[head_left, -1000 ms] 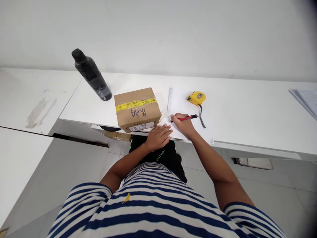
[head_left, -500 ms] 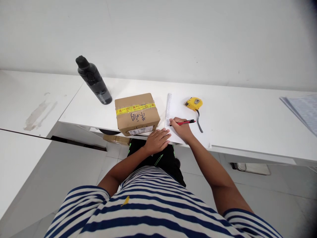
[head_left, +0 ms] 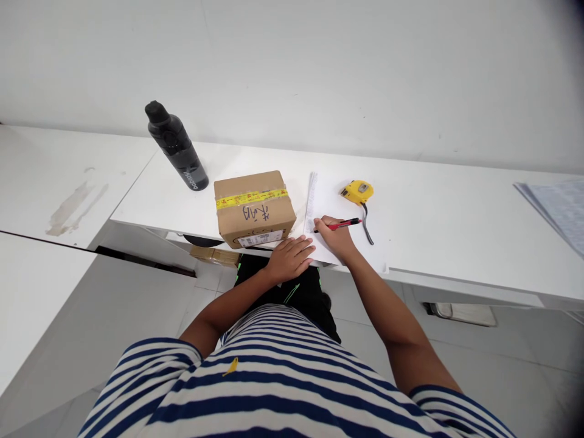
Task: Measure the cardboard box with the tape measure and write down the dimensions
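My right hand (head_left: 335, 237) is closed around a red and black pen (head_left: 344, 224), its tip down on a sheet of white paper (head_left: 337, 188). Small writing runs along the paper's left side. My left hand (head_left: 291, 258) lies flat with fingers stretched out at the paper's lower left corner, by the desk's front edge. Just beyond that hand stands a taped cardboard box (head_left: 255, 213) with yellow tape, dark handwriting and a label. A yellow tape measure (head_left: 358, 192) with a dark strap rests on the paper's right part.
A black bottle (head_left: 177, 149) stands left of the box on the white desk (head_left: 438, 219). More written sheets (head_left: 556, 207) lie at the far right. Behind the desk is a white wall (head_left: 319, 73). Under the desk, a cardboard piece (head_left: 214, 255) shows at the left.
The view has shifted slightly, so the bottle and box appear a little further right. The pen in my right hand has moved very slightly on the paper. My left hand stays in place.
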The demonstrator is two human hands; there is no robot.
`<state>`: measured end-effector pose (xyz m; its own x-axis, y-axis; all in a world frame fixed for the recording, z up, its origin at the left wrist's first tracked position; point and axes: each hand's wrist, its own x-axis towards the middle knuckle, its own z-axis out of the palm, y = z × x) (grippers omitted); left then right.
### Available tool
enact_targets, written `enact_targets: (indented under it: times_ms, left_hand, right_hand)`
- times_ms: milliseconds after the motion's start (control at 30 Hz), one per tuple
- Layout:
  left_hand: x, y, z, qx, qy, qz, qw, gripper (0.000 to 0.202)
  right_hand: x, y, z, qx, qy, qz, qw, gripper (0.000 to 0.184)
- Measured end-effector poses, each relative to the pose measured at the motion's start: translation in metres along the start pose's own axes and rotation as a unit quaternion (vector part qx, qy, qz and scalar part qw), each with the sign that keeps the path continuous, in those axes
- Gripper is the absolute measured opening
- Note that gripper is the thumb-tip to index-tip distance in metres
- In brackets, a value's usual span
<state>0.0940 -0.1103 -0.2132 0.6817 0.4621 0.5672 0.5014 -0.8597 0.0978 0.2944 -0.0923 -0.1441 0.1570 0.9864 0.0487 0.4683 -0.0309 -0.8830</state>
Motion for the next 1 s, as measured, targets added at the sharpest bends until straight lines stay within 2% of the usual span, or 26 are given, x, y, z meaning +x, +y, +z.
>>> enact_targets:
  times_ms: [100, 267, 433, 533, 633, 700, 800, 900, 933, 1000]
  left_hand:
    - [0.001, 0.002, -0.004, -0.009, -0.026, -0.012, 1.000, 0.037]
    - [0.004, 0.004, -0.011, -0.034, -0.080, -0.028, 0.996, 0.043]
    - [0.005, 0.005, -0.010, -0.035, -0.075, -0.038, 0.996, 0.041]
    - [0.005, 0.005, -0.007, -0.035, -0.060, -0.040, 0.997, 0.041]
    - [0.006, 0.005, -0.005, -0.035, -0.053, -0.040, 0.997, 0.042]
    - [0.006, 0.004, -0.008, -0.041, -0.058, -0.043, 0.997, 0.042]
    - [0.004, 0.004, -0.018, -0.071, -0.045, -0.027, 0.996, 0.038]
    - [-0.003, 0.006, -0.036, -0.106, 0.018, -0.008, 0.994, 0.033]
    - [-0.006, 0.006, -0.044, -0.112, 0.040, -0.005, 0.993, 0.031]
    - [-0.012, 0.007, -0.060, -0.115, 0.082, -0.003, 0.990, 0.030]
  right_hand:
    - [0.000, -0.003, 0.000, -0.003, 0.012, 0.003, 1.000, 0.046]
    - [-0.001, -0.004, 0.002, -0.021, 0.067, -0.015, 0.997, 0.042]
    - [0.000, 0.006, 0.003, -0.048, 0.074, -0.063, 0.994, 0.041]
    - [0.006, 0.011, 0.007, -0.110, 0.112, -0.097, 0.983, 0.045]
    - [0.012, 0.012, 0.010, -0.218, 0.120, -0.023, 0.968, 0.059]
    - [0.016, 0.012, 0.004, -0.270, 0.108, 0.026, 0.956, 0.067]
    - [0.028, 0.018, -0.021, -0.304, 0.153, 0.052, 0.939, 0.070]
    - [0.047, 0.035, -0.054, -0.294, 0.237, 0.121, 0.918, 0.080]
    - [0.054, 0.042, -0.064, -0.281, 0.241, 0.158, 0.915, 0.086]
    - [0.066, 0.056, -0.077, -0.256, 0.206, 0.211, 0.921, 0.086]
